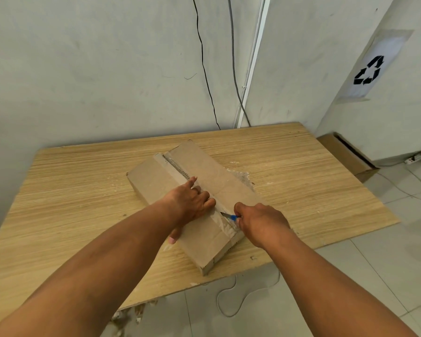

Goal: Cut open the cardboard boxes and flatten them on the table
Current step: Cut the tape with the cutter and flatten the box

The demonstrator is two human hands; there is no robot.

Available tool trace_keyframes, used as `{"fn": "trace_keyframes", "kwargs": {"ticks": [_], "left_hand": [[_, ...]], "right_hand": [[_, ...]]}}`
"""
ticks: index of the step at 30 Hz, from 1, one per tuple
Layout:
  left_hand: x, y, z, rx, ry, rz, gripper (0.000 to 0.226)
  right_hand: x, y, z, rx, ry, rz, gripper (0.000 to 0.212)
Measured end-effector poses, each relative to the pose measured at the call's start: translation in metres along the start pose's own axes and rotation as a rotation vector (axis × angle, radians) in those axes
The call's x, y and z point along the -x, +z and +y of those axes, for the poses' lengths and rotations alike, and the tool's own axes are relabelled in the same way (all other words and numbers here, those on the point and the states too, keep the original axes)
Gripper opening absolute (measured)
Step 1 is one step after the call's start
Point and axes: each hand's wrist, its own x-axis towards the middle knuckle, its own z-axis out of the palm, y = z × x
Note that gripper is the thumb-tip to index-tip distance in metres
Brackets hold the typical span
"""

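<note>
Cardboard box (153, 183), brown, shallow and rectangular, lies askew on the pale wood-grain tabletop (71, 190) in the head view, its nearest corner close to the tabletop's front edge. The left hand (190, 200) presses flat on the box's lid just left of the central seam (178, 170), with the fingers (192, 182) straight and spread and the thumb dropped over the box's near side. The right hand (261, 222), at the box's near right end, is curled tightly round a small blue-handled cutter (232, 217). Its blade sits in the seam among wrinkled clear tape (229, 227). Toward the box's far end the seam gapes, apparently slit, while the near stretch looks taped, so the step in hand seems to be cutting the lid seam. The next move probably calls for drawing the blade along to the box's near end, keeping the holding hand off the blade's line, then lifting the flaps. No brand or writing can be read on the box. Well beyond the box to the right, a white paper sheet (387, 47) taped to the wall carries a black recycling symbol (368, 70), without words.
</note>
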Motion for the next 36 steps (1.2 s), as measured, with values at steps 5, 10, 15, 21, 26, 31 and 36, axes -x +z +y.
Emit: {"fn": "trace_keyframes", "kwargs": {"ticks": [5,10,15,21,26,31,36], "left_hand": [[-0.004,-0.002,0.0,-0.02,0.012,-0.001,0.143],[-0.003,-0.001,0.001,-0.015,0.004,-0.001,0.144],[-0.008,-0.004,0.004,-0.009,0.02,-0.006,0.139],[-0.009,-0.025,0.012,-0.03,0.026,-0.094,0.101],[-0.016,-0.03,0.013,-0.037,0.049,-0.094,0.105],[-0.02,-0.021,0.007,-0.035,0.056,-0.052,0.13],[-0.017,-0.023,0.031,0.152,-0.031,-0.131,0.151]], "right_hand": [[0.004,-0.011,-0.013,0.114,-0.013,-0.055,0.042],[0.004,-0.015,-0.016,0.161,-0.041,-0.082,0.048],[0.005,-0.025,-0.014,0.2,-0.017,-0.152,0.051],[0.016,-0.003,-0.014,0.087,0.017,-0.174,0.054],[0.021,-0.015,0.005,0.093,0.04,-0.216,0.053],[0.022,0.007,0.012,0.055,0.038,-0.229,0.063],[0.014,0.041,0.031,-0.119,0.038,-0.139,0.025]]}}
